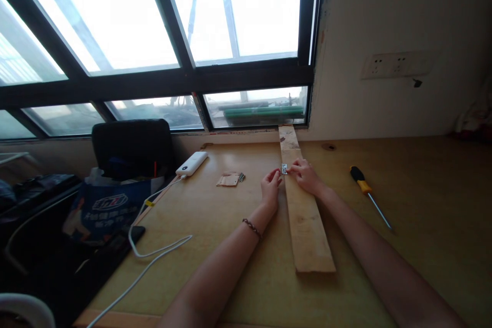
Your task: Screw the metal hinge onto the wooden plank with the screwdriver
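A long wooden plank (307,220) lies lengthwise on the table, its far end by the window sill. Near the plank's left edge sits a small silvery metal plate (284,169) with holes, which looks like a hinge. The fingers of my right hand (305,175) rest on the plank and hold the metal plate from its right side. Just left of the plate, my left hand (271,187) is closed in a pinch; whatever is between its fingertips is too small to make out.
Left of my hands lie a pale flat piece (228,180) and several screws (242,177). A white power bank (192,163) with a white cable (161,252) is by the table's left edge. On the right rests a screwdriver (361,182). A black chair (132,146) stands beyond the left edge.
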`<state>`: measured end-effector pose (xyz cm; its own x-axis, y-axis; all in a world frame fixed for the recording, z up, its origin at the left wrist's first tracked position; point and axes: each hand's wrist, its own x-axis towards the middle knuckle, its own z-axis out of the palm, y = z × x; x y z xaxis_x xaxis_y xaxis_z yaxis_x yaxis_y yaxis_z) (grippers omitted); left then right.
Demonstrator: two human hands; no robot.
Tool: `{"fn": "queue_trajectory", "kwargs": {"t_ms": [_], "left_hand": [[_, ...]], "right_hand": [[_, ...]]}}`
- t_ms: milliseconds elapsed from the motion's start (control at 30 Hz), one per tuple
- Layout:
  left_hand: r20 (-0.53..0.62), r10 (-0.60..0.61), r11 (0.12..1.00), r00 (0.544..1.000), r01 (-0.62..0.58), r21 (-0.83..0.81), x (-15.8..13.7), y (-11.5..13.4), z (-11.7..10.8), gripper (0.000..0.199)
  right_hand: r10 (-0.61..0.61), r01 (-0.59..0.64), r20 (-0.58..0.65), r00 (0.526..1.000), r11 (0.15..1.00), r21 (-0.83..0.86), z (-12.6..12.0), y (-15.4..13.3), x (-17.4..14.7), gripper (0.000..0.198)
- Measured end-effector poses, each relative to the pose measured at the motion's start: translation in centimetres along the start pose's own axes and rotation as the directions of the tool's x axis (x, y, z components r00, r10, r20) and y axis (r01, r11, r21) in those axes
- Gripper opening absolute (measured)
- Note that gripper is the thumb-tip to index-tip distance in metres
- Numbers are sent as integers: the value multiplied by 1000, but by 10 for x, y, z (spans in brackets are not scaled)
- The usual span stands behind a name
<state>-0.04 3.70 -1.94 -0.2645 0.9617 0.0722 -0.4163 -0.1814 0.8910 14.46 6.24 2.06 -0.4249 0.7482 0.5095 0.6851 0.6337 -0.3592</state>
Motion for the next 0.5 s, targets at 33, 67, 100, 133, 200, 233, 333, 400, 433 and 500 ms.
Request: {"fn": "queue_trajectory", "kwargs": {"t_ms": [33, 67, 100, 133, 200, 233, 333, 400, 433, 500], "left_hand": [[-3, 30, 999, 1000, -30, 30, 1, 1, 0, 37], [4, 63, 996, 998, -63, 67, 1, 2, 0, 37], [22, 98, 989, 995, -100, 114, 1, 4, 0, 36], [47, 136, 975, 990, -142, 171, 1, 6, 0, 34], [111, 216, 923, 970, -240, 300, 1, 11, 0, 28], [148, 258, 883, 955, -295, 364, 1, 13, 0, 25], [243, 358, 752, 902, -432, 497, 2, 16, -1, 21], [257, 384, 710, 887, -462, 531, 3, 16, -2, 21], [243, 386, 712, 890, -455, 535, 4, 15, -3, 20], [177, 377, 746, 909, -411, 524, 6, 14, -4, 20]], "right_hand": [[0, 0, 2, 1000, 1000, -3, 0, 0, 0, 28], [1, -1, 4, 1000, 1000, -7, 0, 0, 0, 29], [1, -1, 6, 1000, 1000, -12, 1, 0, 0, 29], [1, -1, 9, 1000, 1000, -17, 1, 0, 1, 29], [1, -1, 15, 1000, 1000, -27, 0, 0, 1, 31], [2, -2, 17, 1000, 999, -33, 0, 0, 1, 32], [1, 0, 24, 1000, 998, -64, -1, -2, 0, 32], [-8, 11, 35, 999, 996, -89, -4, -4, -1, 31], [-19, 23, 41, 999, 995, -100, -6, -6, -1, 32], [-48, 51, 31, 998, 993, -109, -14, -15, 1, 33]]}}
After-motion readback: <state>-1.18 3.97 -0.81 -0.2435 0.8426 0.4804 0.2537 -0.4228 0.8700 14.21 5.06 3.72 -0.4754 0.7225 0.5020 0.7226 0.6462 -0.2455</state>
